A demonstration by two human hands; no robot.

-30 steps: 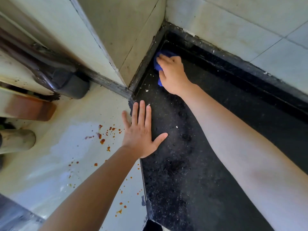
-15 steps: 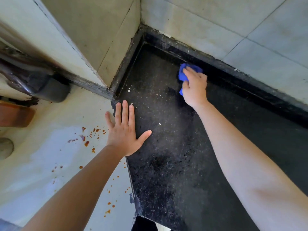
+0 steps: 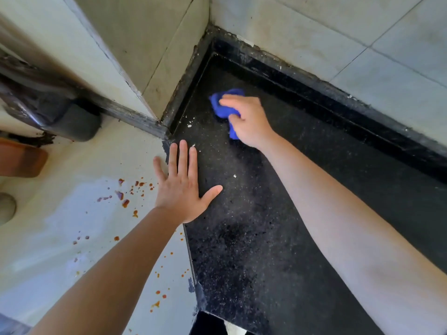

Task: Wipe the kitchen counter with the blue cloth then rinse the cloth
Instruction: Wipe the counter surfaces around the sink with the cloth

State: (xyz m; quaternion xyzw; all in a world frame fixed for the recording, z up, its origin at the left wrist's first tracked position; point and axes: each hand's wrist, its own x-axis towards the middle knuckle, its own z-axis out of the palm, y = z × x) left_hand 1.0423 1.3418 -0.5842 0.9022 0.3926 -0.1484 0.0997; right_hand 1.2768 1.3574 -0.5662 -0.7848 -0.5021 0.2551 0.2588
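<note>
A bunched blue cloth [image 3: 221, 105] lies on the black speckled counter [image 3: 254, 238] near its far left corner. My right hand [image 3: 246, 120] covers most of it and grips it, fingers curled round the cloth and pressing it onto the stone. My left hand [image 3: 183, 187] rests flat with straight, spread fingers on the counter's left edge, palm down and holding nothing. White crumbs dot the counter between the two hands.
Tiled walls [image 3: 338, 32] meet in the corner behind a raised black rim [image 3: 338, 102]. Left of the counter lies a pale floor [image 3: 60, 226] spattered with orange-red spots. A dark pipe [image 3: 72, 122] and a brown object [image 3: 21, 160] sit at the far left.
My right hand slid the cloth from the corner to the right along the back rim, then back left and nearer the counter's left edge. My left hand stayed flat on the edge.
</note>
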